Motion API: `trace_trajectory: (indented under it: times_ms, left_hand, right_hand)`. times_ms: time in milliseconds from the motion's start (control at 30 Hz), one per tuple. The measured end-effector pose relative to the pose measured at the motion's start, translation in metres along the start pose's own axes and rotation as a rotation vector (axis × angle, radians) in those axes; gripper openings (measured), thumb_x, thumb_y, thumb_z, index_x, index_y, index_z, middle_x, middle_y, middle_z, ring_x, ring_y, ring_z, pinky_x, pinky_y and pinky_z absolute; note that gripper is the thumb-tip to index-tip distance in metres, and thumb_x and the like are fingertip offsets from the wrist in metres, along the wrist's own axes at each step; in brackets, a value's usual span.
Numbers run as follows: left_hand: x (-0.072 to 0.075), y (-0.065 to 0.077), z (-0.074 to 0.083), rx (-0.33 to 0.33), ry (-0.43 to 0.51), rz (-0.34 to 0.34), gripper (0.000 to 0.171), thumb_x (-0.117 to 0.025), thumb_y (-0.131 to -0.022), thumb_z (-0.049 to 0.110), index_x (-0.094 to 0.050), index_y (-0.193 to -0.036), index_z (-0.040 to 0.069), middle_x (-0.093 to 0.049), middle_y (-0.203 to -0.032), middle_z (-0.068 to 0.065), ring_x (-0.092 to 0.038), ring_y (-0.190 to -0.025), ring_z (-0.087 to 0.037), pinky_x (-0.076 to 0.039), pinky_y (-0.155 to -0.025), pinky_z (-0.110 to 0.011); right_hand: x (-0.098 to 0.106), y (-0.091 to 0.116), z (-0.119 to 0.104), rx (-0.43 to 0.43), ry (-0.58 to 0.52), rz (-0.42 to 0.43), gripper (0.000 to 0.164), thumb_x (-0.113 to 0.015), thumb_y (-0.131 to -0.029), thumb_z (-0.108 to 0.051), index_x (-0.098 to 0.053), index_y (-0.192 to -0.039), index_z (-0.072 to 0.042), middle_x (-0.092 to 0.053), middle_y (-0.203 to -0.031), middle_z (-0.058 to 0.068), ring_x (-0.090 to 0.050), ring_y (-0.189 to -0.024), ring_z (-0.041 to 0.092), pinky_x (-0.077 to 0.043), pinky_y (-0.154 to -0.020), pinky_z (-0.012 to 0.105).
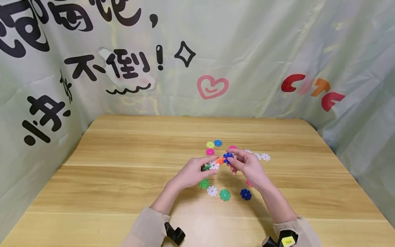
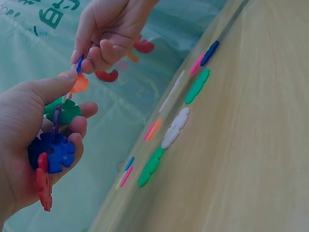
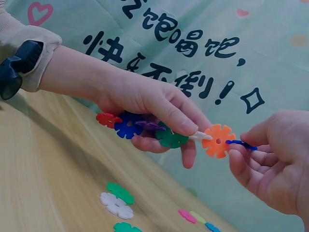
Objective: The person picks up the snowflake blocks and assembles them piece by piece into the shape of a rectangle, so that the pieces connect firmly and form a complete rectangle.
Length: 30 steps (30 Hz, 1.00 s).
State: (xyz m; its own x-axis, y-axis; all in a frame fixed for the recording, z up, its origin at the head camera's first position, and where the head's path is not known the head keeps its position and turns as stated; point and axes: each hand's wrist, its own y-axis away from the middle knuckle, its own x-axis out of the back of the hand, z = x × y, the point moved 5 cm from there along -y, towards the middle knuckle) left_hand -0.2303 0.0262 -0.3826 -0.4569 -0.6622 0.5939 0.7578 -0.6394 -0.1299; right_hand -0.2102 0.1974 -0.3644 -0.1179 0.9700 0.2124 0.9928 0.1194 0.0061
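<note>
A chain of snowflake discs [image 3: 174,139] runs red, blue, purple, green, white and orange, each slotted into its neighbour. My left hand [image 1: 192,171] grips it, the thumb near the green and white discs, the red disc [image 2: 44,181] hanging by the palm in the left wrist view. The orange disc [image 3: 217,131] sticks out past the left fingertips. Between thumb and fingers my right hand [image 1: 249,167] pinches a dark blue disc [image 1: 227,157], edge-on at the orange disc's rim in the right wrist view. Both hands are raised above the table.
Loose discs lie around on the wooden table [image 1: 108,192]: a green disc [image 1: 204,184], a white disc [image 1: 212,191], a teal disc [image 1: 225,195] and a dark blue disc [image 1: 246,194] on the near side. Yellow, blue, pink and white ones lie farther back. A printed curtain [image 1: 247,51] stands behind.
</note>
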Motion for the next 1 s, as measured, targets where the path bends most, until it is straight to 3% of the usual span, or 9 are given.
trace_trajectory:
  times_ms: [33, 100, 167, 267, 400, 633, 800, 933, 1000]
  left_hand:
    - [-0.001, 0.000, 0.000, 0.002, -0.003, -0.002, 0.050, -0.058, -0.092, 0.034, -0.047, -0.137, 0.015, -0.052, -0.133, -0.001, -0.056, -0.091, -0.012, -0.045, -0.088, -0.034]
    - [-0.002, 0.001, 0.001, 0.002, 0.010, -0.006, 0.052, -0.057, -0.092, 0.033, -0.045, -0.139, 0.014, -0.054, -0.129, -0.002, -0.057, -0.090, -0.017, -0.047, -0.085, -0.036]
    - [-0.003, 0.000, 0.002, -0.001, 0.011, -0.001, 0.051, -0.056, -0.093, 0.034, -0.045, -0.138, 0.015, -0.054, -0.129, -0.002, -0.054, -0.105, -0.013, -0.045, -0.090, -0.034]
    - [-0.004, 0.000, 0.004, -0.013, 0.047, 0.008, 0.046, -0.055, -0.094, 0.032, -0.048, -0.136, 0.015, -0.064, -0.102, -0.006, -0.056, -0.075, -0.014, -0.048, -0.067, -0.028]
    - [-0.006, -0.001, 0.004, -0.003, 0.139, 0.014, 0.043, -0.053, -0.095, 0.030, -0.048, -0.136, 0.017, -0.059, -0.077, -0.013, -0.055, -0.058, -0.021, -0.043, -0.049, -0.024]
    - [-0.009, -0.002, 0.002, 0.010, 0.211, 0.038, 0.045, -0.052, -0.096, 0.029, -0.042, -0.139, 0.022, -0.061, -0.079, -0.016, -0.060, -0.065, -0.030, -0.047, -0.052, -0.026]
    - [-0.011, -0.003, 0.003, 0.013, 0.284, 0.060, 0.044, -0.053, -0.096, 0.022, -0.042, -0.139, 0.019, -0.061, -0.098, -0.012, -0.062, -0.067, -0.026, -0.052, -0.057, -0.031]
    - [-0.012, -0.003, 0.003, 0.022, 0.338, 0.094, 0.043, -0.054, -0.095, 0.016, -0.045, -0.137, 0.016, -0.057, -0.107, -0.007, -0.064, -0.070, -0.023, -0.054, -0.063, -0.038]
    - [-0.012, -0.003, 0.003, 0.024, 0.356, 0.105, 0.044, -0.054, -0.095, 0.014, -0.044, -0.137, 0.013, -0.056, -0.108, -0.009, -0.065, -0.070, -0.026, -0.054, -0.063, -0.041]
  right_hand:
    - [0.000, 0.000, -0.001, 0.004, -0.008, 0.010, 0.035, -0.057, -0.091, -0.001, -0.050, -0.125, 0.006, -0.057, -0.076, 0.011, -0.057, -0.062, 0.019, -0.052, -0.060, 0.029]
    - [-0.001, 0.000, -0.001, 0.006, -0.027, 0.035, 0.034, -0.058, -0.089, 0.000, -0.051, -0.122, 0.007, -0.059, -0.075, 0.009, -0.057, -0.060, 0.018, -0.052, -0.058, 0.028]
    - [-0.003, -0.001, -0.002, 0.004, -0.042, 0.052, 0.032, -0.060, -0.088, 0.001, -0.051, -0.118, 0.008, -0.060, -0.073, 0.008, -0.057, -0.059, 0.017, -0.052, -0.057, 0.027]
    - [-0.006, -0.001, -0.001, 0.012, -0.045, 0.066, 0.028, -0.061, -0.087, 0.001, -0.052, -0.113, 0.009, -0.061, -0.073, 0.010, -0.057, -0.058, 0.016, -0.052, -0.056, 0.027]
    - [-0.008, 0.000, -0.002, 0.054, -0.045, 0.091, 0.025, -0.062, -0.087, 0.001, -0.054, -0.109, 0.009, -0.061, -0.074, 0.014, -0.056, -0.056, 0.015, -0.051, -0.055, 0.026]
    - [-0.009, 0.001, -0.003, 0.129, -0.024, 0.141, 0.021, -0.063, -0.086, 0.001, -0.060, -0.105, 0.008, -0.058, -0.069, 0.011, -0.052, -0.050, 0.012, -0.048, -0.049, 0.024]
    - [-0.009, 0.001, -0.003, 0.144, -0.017, 0.153, 0.020, -0.061, -0.087, 0.003, -0.062, -0.106, 0.007, -0.056, -0.071, 0.020, -0.052, -0.050, 0.013, -0.048, -0.049, 0.025]
    - [-0.009, 0.001, -0.002, 0.139, -0.028, 0.143, 0.021, -0.060, -0.087, 0.003, -0.061, -0.108, 0.007, -0.057, -0.070, 0.011, -0.052, -0.051, 0.013, -0.049, -0.051, 0.025]
    - [-0.010, 0.002, -0.002, 0.144, -0.032, 0.134, 0.022, -0.059, -0.088, 0.003, -0.061, -0.109, 0.007, -0.057, -0.071, 0.014, -0.053, -0.052, 0.012, -0.049, -0.051, 0.024]
